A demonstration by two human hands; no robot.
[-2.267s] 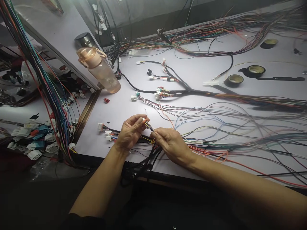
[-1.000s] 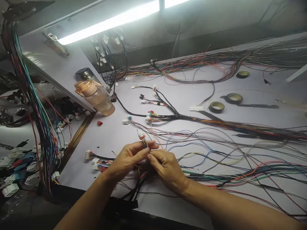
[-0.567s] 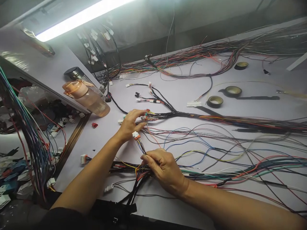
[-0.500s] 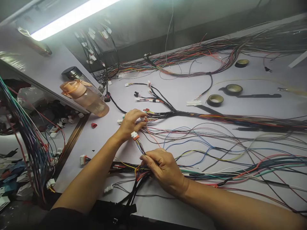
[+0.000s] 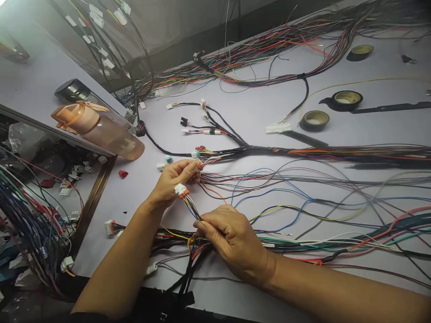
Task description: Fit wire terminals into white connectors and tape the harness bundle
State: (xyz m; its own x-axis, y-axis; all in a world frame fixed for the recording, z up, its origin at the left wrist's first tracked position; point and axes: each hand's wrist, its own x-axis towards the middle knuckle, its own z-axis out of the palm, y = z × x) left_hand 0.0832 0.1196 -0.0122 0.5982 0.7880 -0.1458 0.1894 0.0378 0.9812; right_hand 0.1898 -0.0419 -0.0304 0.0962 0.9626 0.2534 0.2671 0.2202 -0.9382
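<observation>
In my right hand (image 5: 232,242) is a short bundle of wires (image 5: 192,208), pinched between thumb and fingers. A white connector with an orange insert (image 5: 182,190) tops that bundle and points up and left. My left hand (image 5: 178,177) is closed on a connector with orange and white wires (image 5: 209,162), mostly hidden by the thumb and fingers. Just beyond the left fingers lie a teal and white connector (image 5: 196,154) and a red connector (image 5: 201,148) on the black-taped harness (image 5: 262,150). Below my right hand, a second harness (image 5: 198,246) with red and yellow wires runs across the table.
Two bottles lean at the left, one peach-lidded (image 5: 104,132). Rolls of black tape (image 5: 314,120) lie at the right. Loose blue wires (image 5: 269,197) cross the middle. A thick wire bundle (image 5: 235,67) runs along the back. A red connector (image 5: 123,173) lies on the left.
The view has shifted, lowering the left bottles and lamp out of place. My left hand has turned, its thumb now over the connector. My right hand keeps its hold on the wires.
</observation>
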